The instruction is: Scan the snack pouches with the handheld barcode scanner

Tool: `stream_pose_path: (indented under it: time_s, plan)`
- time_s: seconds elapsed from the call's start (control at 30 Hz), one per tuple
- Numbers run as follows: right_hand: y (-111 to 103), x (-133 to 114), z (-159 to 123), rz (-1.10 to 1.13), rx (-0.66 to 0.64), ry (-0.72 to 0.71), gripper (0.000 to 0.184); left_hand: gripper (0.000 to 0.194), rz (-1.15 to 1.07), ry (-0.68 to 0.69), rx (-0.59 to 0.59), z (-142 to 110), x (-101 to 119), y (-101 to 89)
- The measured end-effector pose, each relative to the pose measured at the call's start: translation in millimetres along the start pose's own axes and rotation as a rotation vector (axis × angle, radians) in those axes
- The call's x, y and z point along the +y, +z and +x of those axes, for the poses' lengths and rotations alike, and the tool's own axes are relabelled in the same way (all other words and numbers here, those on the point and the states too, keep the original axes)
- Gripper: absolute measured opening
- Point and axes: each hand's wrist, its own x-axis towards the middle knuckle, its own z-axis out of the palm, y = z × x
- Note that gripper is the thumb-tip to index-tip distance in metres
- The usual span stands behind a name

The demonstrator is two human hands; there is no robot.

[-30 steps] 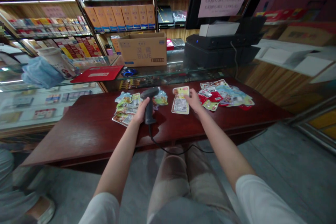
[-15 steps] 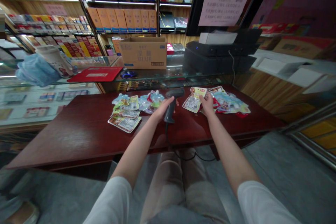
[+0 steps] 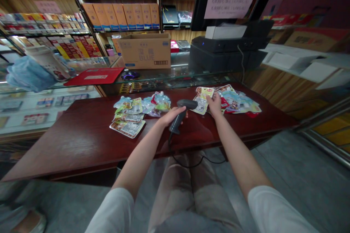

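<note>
My left hand [image 3: 172,115] is wrapped round the handle of a dark barcode scanner [image 3: 187,104], whose head points right. In my right hand [image 3: 214,104] is a yellow and white snack packet [image 3: 201,105], pinched at its right edge and lying close to the scanner's head. A printed label faces up on the packet. Just right of that hand lies a pile of packets and pale blue pouches [image 3: 240,102]. Left of the scanner is another group, with clear spouted pouches [image 3: 155,104] and several overlapping flat packets [image 3: 128,127].
All this lies on a dark red wooden table [image 3: 73,142]. Behind it, a glass counter holds a cardboard box [image 3: 144,52], a red folder [image 3: 94,76], a mouse [image 3: 130,75] and a black printer-like machine [image 3: 229,56]. The scanner's cable [image 3: 188,166] hangs over the front edge.
The scanner has turned and tilted, so its head has come right, up to the packet's edge. My right hand still holds the packet. The whole view has shifted slightly.
</note>
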Motion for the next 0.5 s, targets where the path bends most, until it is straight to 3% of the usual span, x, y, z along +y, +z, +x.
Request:
stream_pose_path:
  time_s: [0.23,0.4,0.5]
  plan:
    - [0.6,-1.5,0.3,-0.044,0.024,-0.016,0.039,0.061,0.02,-0.016,0.014,-3.7,2.8,0.8]
    - [-1.3,-3.4,1.5,-0.085,0.065,-0.058,0.039,0.06,0.012,0.042,0.122,-10.1,10.9,-8.9]
    - [-6.2,-4.0,2.4,-0.23,0.069,-0.097,0.038,0.057,-0.046,0.092,0.224,-12.3,14.9,-17.1]
